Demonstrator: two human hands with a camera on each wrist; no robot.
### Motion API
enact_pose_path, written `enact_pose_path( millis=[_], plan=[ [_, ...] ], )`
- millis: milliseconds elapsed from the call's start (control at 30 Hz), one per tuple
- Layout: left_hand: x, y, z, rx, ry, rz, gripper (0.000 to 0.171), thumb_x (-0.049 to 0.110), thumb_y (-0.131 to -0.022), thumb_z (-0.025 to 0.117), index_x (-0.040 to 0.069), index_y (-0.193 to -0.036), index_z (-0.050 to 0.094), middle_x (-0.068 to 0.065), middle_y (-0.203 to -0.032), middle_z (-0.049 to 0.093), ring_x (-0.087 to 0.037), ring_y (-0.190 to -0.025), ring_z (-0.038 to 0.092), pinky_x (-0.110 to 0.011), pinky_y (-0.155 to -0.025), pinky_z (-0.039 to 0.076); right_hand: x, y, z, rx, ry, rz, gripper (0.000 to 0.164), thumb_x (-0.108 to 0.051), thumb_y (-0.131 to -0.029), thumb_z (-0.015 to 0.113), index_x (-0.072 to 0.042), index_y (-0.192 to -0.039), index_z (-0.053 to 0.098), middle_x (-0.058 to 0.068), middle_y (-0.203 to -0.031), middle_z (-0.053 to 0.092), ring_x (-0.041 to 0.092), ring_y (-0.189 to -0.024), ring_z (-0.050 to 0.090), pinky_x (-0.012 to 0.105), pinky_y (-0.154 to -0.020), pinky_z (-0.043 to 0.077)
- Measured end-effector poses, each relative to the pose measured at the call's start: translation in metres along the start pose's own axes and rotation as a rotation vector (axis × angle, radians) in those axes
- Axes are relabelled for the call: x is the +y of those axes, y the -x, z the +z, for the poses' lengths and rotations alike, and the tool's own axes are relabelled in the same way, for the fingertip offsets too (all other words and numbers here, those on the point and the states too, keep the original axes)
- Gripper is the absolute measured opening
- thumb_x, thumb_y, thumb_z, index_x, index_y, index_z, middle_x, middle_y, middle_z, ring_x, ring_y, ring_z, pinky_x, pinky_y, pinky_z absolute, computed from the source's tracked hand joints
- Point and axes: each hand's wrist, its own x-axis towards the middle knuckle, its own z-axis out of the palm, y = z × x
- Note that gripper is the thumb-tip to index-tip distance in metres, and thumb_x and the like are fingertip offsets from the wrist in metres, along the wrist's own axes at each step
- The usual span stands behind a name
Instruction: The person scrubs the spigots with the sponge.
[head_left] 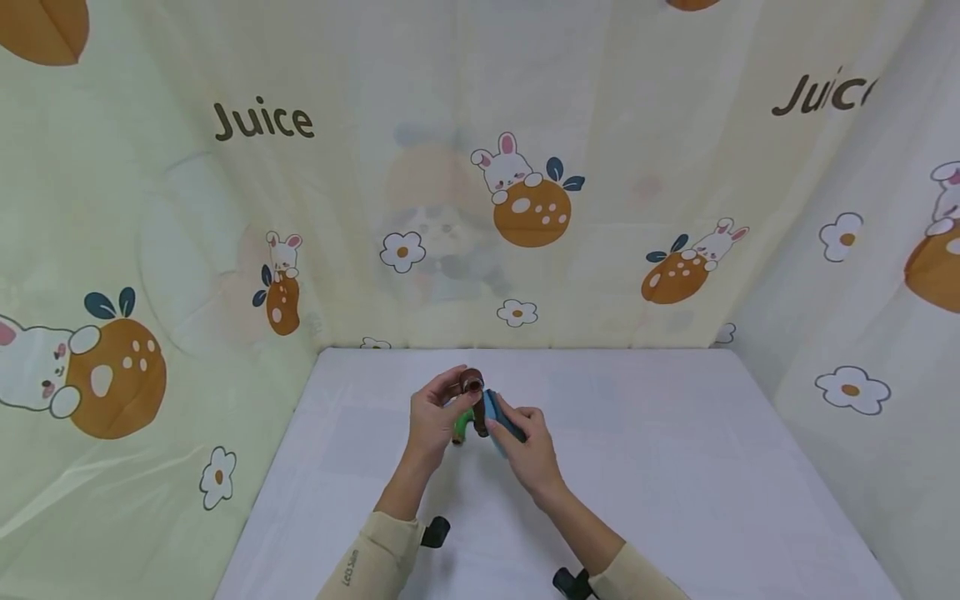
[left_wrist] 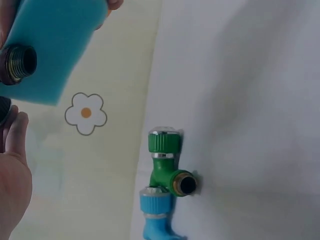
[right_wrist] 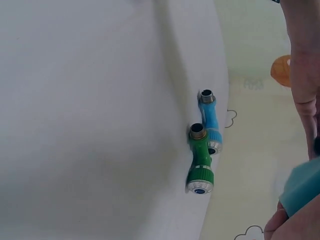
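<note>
My left hand [head_left: 431, 417] grips a brown valve-like fitting [head_left: 480, 418] between thumb and fingers, lifted over the table. Its threaded end [left_wrist: 21, 64] shows at the left edge of the left wrist view, in front of a flat blue pad [left_wrist: 60, 45]. My right hand [head_left: 534, 454] pinches this pad, holding it right beside the brown fitting. Beyond the hands, a green fitting [left_wrist: 162, 172] with a ribbed collar and a threaded mouth lies on the table. A similar blue fitting [right_wrist: 210, 119] lies close alongside it. In the head view the hands hide most of these two.
A white cloth covers the table [head_left: 675, 467]. Pale curtains [head_left: 450, 83] printed with rabbits, oranges and flowers hang behind it and on both sides. Dark camera mounts [head_left: 436, 532] sit at the cuffs of the beige sleeves [head_left: 382, 550].
</note>
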Motion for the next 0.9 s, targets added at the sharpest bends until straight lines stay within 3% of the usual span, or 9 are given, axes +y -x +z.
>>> enact_pose_path(
  millis=[200,333,667,800,900],
  plan=[
    [-0.004,-0.002,-0.001,-0.009,0.005,0.007,0.042,0.005,-0.087,0.082,0.006,-0.128,0.072,-0.018,-0.121,0.074,-0.016,-0.104,0.071,-0.025,-0.088,0.06,0.006,0.0,-0.006,-0.065,0.025,0.062,0.051,-0.042,-0.098,0.071,-0.027,-0.146,0.061,0.009,-0.123,0.052,0.024,-0.11,0.048,0.032,-0.083,0.04],
    [-0.003,-0.002,0.0,0.019,0.003,-0.01,0.041,0.006,-0.089,0.081,0.006,-0.128,0.072,-0.015,-0.12,0.075,-0.015,-0.105,0.072,-0.024,-0.089,0.059,0.009,0.0,-0.008,-0.098,0.015,0.077,0.051,-0.044,-0.098,0.07,-0.025,-0.145,0.063,0.011,-0.122,0.056,0.024,-0.108,0.049,0.032,-0.08,0.04],
    [-0.006,-0.006,-0.002,0.089,0.1,-0.027,0.038,0.006,-0.091,0.078,0.003,-0.128,0.071,0.0,-0.114,0.078,-0.014,-0.104,0.073,-0.024,-0.091,0.058,0.016,0.002,-0.009,-0.163,-0.059,0.17,0.055,-0.047,-0.1,0.065,-0.018,-0.146,0.062,0.012,-0.13,0.063,0.026,-0.113,0.05,0.032,-0.083,0.04],
    [-0.008,-0.008,-0.002,0.144,0.101,-0.029,0.036,0.007,-0.091,0.079,0.006,-0.126,0.072,-0.004,-0.116,0.077,-0.015,-0.103,0.074,-0.025,-0.09,0.059,0.022,0.005,-0.007,-0.109,-0.046,0.132,0.055,-0.046,-0.1,0.066,-0.023,-0.149,0.059,0.012,-0.128,0.058,0.026,-0.112,0.048,0.032,-0.083,0.04],
    [-0.009,-0.009,0.0,0.21,0.082,-0.044,0.035,0.013,-0.09,0.081,0.009,-0.125,0.073,-0.006,-0.12,0.075,-0.016,-0.106,0.074,-0.025,-0.09,0.059,0.028,0.008,-0.003,-0.039,0.012,0.009,0.056,-0.042,-0.098,0.071,-0.027,-0.151,0.056,0.01,-0.13,0.052,0.026,-0.117,0.047,0.033,-0.088,0.041]
  ],
)
